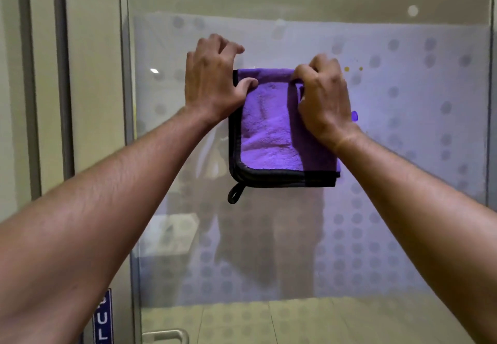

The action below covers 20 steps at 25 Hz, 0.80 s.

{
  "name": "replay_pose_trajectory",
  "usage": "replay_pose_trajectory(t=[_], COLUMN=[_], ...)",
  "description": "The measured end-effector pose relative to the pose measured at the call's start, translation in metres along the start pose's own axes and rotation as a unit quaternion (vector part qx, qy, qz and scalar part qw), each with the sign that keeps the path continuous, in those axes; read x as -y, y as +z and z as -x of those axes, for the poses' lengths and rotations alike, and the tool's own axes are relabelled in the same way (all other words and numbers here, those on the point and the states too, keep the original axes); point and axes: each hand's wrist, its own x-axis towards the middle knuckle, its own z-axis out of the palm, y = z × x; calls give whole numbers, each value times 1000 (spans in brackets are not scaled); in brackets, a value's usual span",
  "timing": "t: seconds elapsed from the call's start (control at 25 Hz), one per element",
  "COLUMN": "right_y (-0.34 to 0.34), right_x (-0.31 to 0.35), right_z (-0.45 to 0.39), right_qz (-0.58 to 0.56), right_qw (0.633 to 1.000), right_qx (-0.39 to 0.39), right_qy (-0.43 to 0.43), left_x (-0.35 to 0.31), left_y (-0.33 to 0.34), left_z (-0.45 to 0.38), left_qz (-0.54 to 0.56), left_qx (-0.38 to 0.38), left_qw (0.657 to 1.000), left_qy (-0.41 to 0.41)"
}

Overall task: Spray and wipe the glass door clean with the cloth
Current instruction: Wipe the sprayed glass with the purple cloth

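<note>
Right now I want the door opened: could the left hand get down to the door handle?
Probably yes. The left hand only pinches the purple cloth, and nothing lies between it and the door handle below.

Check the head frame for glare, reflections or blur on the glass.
Head view: a small bright glare spot at upper right of the glass and a glint at left; a dim reflection of the person below the cloth; a purple cast around the cloth; both hands sharp, frosted dots soft; wide-angle bending of the frame.

Two bare forearms, sleeveless, left hand (212, 80) and right hand (324, 99) ungloved.
</note>
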Motion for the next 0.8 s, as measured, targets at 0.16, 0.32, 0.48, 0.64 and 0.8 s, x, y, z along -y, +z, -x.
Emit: replay_pose_trajectory(t=[0.16,0.32,0.48,0.64,0.8], right_y=[8,29,52,62,68], right_x=[29,65,75,64,61], right_z=[19,41,48,52,32], right_qz=[1,36,72,69,77], right_qw=[998,986,985,993,990], right_qx=[1,129,107,39,1], right_qy=[63,102,113,90,122], left_x=[11,30,50,56,58], left_y=[-1,-2,9,17,19], left_z=[3,25,47,51,51], left_qz=[-38,-30,-78,-94,-105], left_qx=[-4,-29,50,52,43], left_qw=[999,999,996,994,993], left_qy=[11,-18,3,17,24])
